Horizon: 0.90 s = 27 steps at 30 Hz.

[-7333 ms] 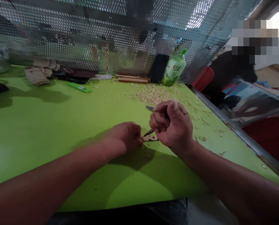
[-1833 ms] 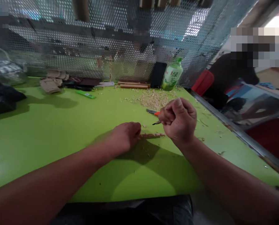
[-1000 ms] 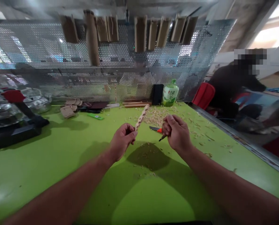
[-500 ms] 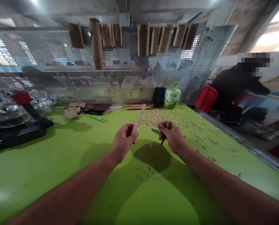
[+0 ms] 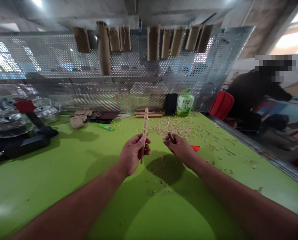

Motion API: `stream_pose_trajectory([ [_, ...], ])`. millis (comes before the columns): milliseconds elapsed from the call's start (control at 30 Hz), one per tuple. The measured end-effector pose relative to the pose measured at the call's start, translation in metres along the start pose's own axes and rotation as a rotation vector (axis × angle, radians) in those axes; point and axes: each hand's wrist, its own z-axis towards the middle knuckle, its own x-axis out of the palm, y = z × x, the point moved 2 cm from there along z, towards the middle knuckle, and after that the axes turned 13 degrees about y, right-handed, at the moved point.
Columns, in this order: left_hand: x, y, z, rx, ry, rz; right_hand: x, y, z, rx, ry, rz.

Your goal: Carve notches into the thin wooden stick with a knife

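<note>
My left hand (image 5: 132,151) is closed around a thin, pale wooden strip (image 5: 145,123). The strip stands nearly upright, with notches along its upper part and its lower end showing below my fingers. A slim dark tool (image 5: 172,137) is gripped in my right hand (image 5: 180,148); one end pokes out above the fingers and its working end is hidden. An orange-red handle (image 5: 195,147) lies on the table just beyond my right wrist, the rest of it covered by the hand. Small wood chips (image 5: 162,182) are scattered below and between my hands.
A heap of shavings (image 5: 174,128) spreads over the green table (image 5: 63,186). Behind it stand a green bottle (image 5: 185,104) and a black box-like object (image 5: 171,104). A light green cutter (image 5: 105,127) and wooden pieces (image 5: 77,120) lie left. A person (image 5: 254,90) sits at right.
The wooden strip has swung from leaning right to nearly upright and turned, showing its notches. The dark tool has tilted in my right hand, its tip out of sight. More of the orange-red handle shows.
</note>
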Motion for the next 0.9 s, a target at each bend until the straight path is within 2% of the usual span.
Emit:
stream_pose_trajectory([
  [133,-0.002,0.002,-0.001,0.002,0.047,-0.016,0.001,0.001,0.000,0.033,0.008,-0.192],
  [267,-0.003,0.004,-0.001,0.007,0.074,-0.021,0.003,-0.007,0.001,0.025,0.111,-0.351],
  [367,-0.003,0.004,-0.001,0.013,0.069,-0.025,0.004,-0.014,0.001,0.033,0.201,-0.404],
  [467,-0.003,0.004,0.000,0.025,0.084,-0.028,0.004,-0.015,0.000,0.026,0.224,-0.419],
  [667,-0.003,0.004,-0.001,0.035,0.098,-0.029,0.001,-0.004,0.001,0.019,0.091,-0.434],
  [900,-0.003,0.005,-0.001,0.061,0.080,0.012,-0.012,0.001,0.003,-0.067,-0.054,-0.447],
])
